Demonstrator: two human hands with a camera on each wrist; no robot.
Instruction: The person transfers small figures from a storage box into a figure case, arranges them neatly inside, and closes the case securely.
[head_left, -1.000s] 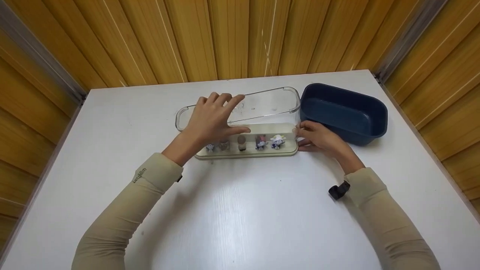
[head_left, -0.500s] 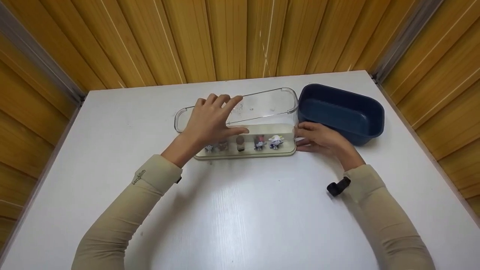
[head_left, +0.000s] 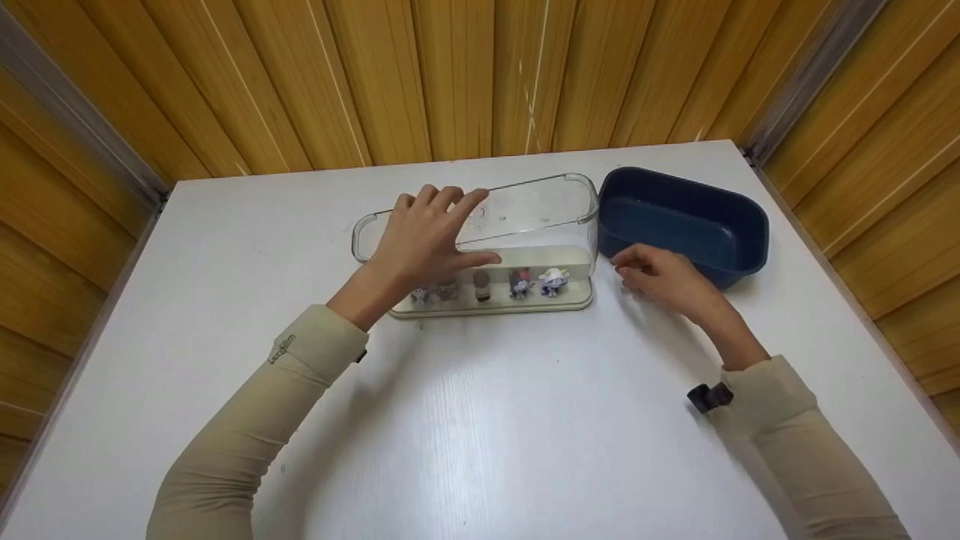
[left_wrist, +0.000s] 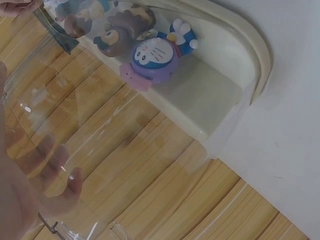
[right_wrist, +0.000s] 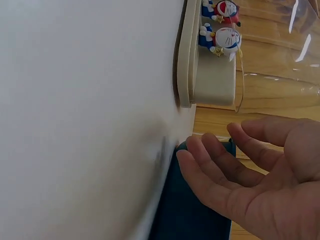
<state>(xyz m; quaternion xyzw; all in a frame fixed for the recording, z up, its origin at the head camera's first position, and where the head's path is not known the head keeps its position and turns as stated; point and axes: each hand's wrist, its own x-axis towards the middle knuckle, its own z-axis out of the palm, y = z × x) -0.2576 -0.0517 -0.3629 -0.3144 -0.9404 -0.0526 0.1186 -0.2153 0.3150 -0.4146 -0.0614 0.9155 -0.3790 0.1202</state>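
My left hand point(head_left: 424, 236) grips a long clear plastic cover point(head_left: 536, 206) from above, fingers along its far side and thumb on the near side. In the left wrist view, the fingers show through the clear plastic. Below and in front of the cover lies a cream display base point(head_left: 577, 304) with a stepped ledge. Several small figurines stand on it, among them a white-and-purple figurine point(head_left: 554, 282) and a blue-and-white cat figurine point(left_wrist: 155, 57). The left ones are partly behind my left hand. My right hand point(head_left: 667, 281), fingers loosely bent, holds nothing beside the base's right end.
A dark blue bin point(head_left: 682, 225) stands on the white table point(head_left: 450, 420) at the right, close to the cover's right end and just behind my right hand. Wood-panel walls point(head_left: 450, 82) rise behind the table and on both sides.
My right hand has let go at the right end of the cover and base and drawn away to the right. The left hand and the cover have hardly moved.
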